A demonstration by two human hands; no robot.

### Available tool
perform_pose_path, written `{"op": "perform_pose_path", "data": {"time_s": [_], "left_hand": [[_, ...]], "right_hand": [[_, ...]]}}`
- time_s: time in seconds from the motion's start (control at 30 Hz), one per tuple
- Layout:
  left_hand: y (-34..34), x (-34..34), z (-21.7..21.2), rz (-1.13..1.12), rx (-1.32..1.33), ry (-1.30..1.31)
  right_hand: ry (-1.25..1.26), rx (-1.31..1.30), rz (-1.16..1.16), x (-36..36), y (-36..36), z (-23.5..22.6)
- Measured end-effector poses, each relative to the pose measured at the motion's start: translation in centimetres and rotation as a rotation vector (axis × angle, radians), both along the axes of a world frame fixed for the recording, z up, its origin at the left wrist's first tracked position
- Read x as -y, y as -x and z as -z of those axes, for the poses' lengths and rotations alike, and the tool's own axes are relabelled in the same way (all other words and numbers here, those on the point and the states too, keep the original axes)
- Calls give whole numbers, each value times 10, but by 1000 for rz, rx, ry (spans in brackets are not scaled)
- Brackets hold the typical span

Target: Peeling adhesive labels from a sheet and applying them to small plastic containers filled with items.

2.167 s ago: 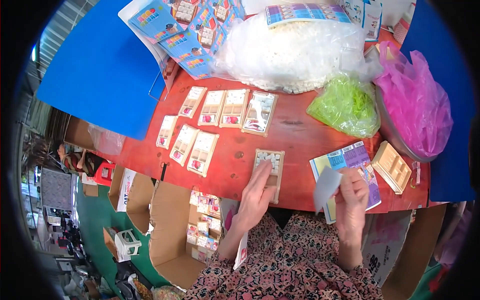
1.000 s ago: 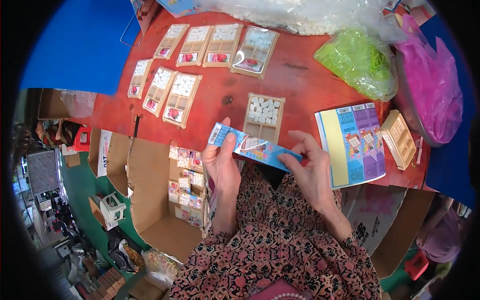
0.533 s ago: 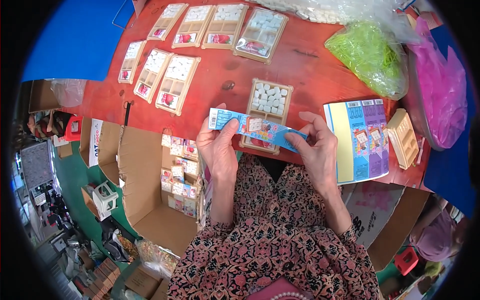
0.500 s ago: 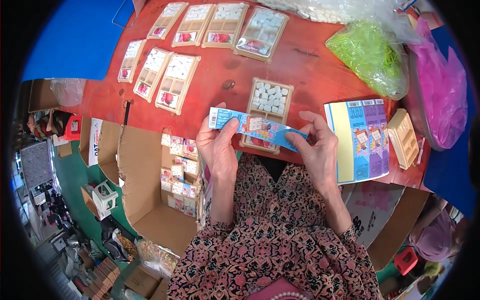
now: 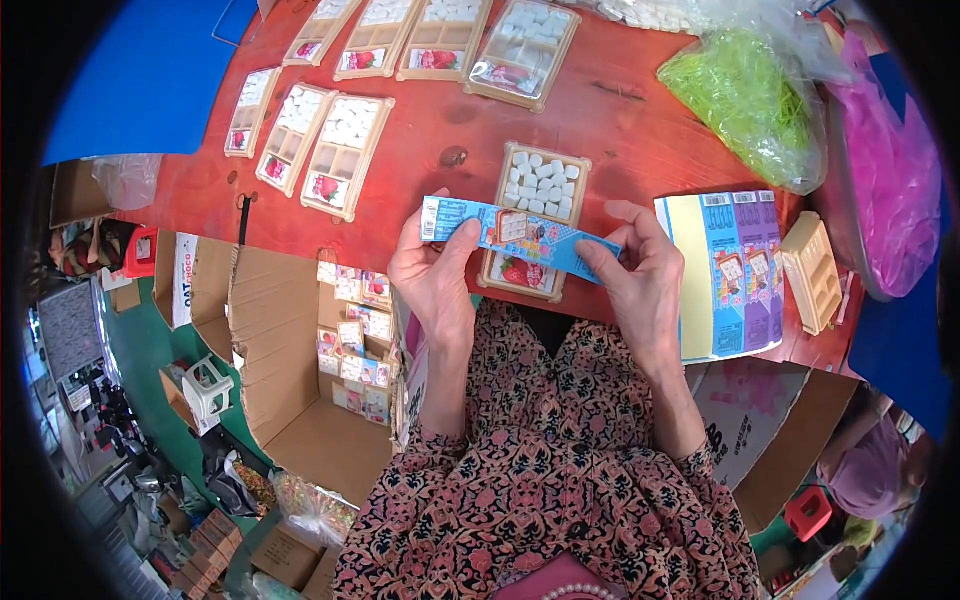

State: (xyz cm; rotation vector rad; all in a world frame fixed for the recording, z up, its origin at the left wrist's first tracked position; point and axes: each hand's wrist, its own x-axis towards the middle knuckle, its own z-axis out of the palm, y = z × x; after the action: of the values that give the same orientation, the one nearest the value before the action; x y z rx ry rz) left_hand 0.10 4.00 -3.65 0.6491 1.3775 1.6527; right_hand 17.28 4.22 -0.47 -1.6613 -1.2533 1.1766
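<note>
Left hand (image 5: 437, 287) and right hand (image 5: 642, 287) pinch opposite ends of the blue label strip (image 5: 522, 234); gentle, even tension keeps it flat.

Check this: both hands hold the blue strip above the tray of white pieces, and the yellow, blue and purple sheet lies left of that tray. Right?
Wrong side: the head view shows the sheet right of the tray. The left hand and right hand do hold the blue strip above that tray.

At left, white plastic stool (image 5: 199, 402) on green floor (image 5: 148, 345); upper left, blue panel (image 5: 130, 95); lower right, red plastic object (image 5: 810, 520).
</note>
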Motion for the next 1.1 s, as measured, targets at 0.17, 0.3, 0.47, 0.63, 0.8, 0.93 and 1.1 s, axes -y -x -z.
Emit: {"op": "perform_pose_path", "data": {"time_s": [0.17,0.3,0.47,0.63,0.8,0.93,1.1], "left_hand": [[2,0,-2,12,-16,16],[2,-1,0,20,-39,14],[3,-1,-1,50,-97,30],[3,-2,1,63,-158,50],[3,-5,2,96,-247,93],[3,-5,-1,97,-262,90],[2,0,-2,73,-264,120]], "right_hand": [[-5,12,2,-3,1,-1],[3,20,4,-3,2,2],[10,27,-7,-5,1,5],[14,59,-8,-8,3,5],[-8,191,1,-10,6,4],[-29,264,-27,-13,8,3],[76,272,-98,-20,7,-3]]}}
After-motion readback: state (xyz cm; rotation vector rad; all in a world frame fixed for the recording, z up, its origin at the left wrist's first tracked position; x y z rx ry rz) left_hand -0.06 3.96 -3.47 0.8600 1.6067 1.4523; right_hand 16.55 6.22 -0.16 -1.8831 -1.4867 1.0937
